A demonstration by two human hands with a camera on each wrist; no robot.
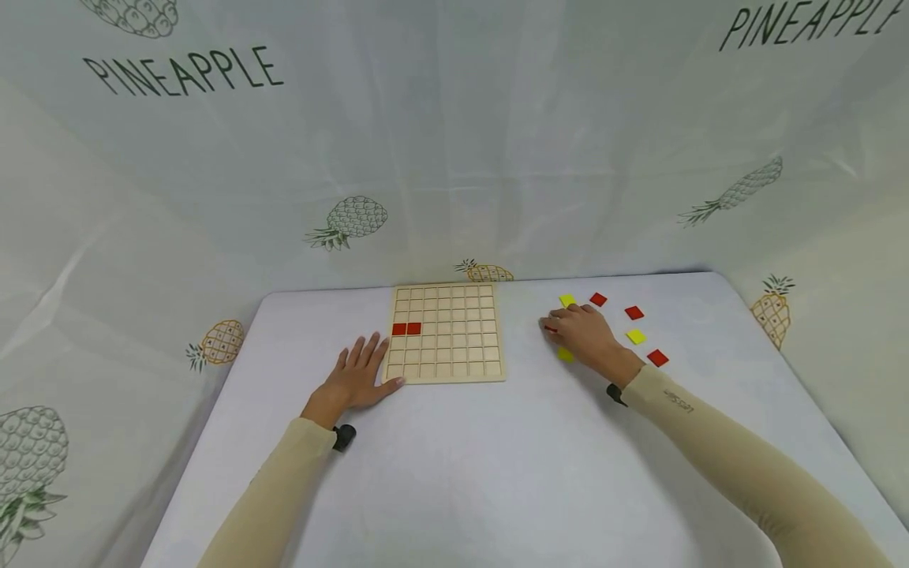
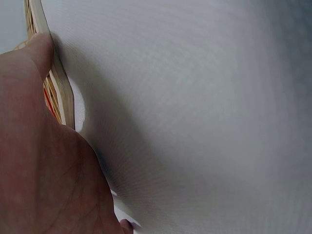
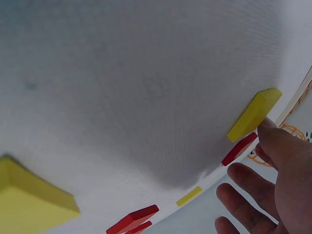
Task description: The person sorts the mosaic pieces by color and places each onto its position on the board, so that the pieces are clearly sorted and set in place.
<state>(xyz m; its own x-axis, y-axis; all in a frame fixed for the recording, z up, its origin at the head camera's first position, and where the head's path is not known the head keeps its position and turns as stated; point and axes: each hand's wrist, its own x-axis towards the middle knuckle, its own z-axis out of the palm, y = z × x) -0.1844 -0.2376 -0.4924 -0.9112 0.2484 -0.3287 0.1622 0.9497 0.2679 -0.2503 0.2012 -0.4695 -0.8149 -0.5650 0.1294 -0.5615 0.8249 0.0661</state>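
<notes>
My left hand lies spread on the table at the lower left corner of a wooden grid board, fingertips at its left edge and thumb at its front edge. In the left wrist view the thumb rests against the board's side. Two red square tiles lie side by side in the grid's left columns. To the right of the board, my right hand pinches a red tile between thumb and index finger, its far end showing. A yellow tile lies right beside the thumb.
Around the right hand lie more loose tiles: a yellow tile and a red tile behind it, a red tile, a yellow tile and a red tile to its right. A pineapple-print curtain hangs behind the white table.
</notes>
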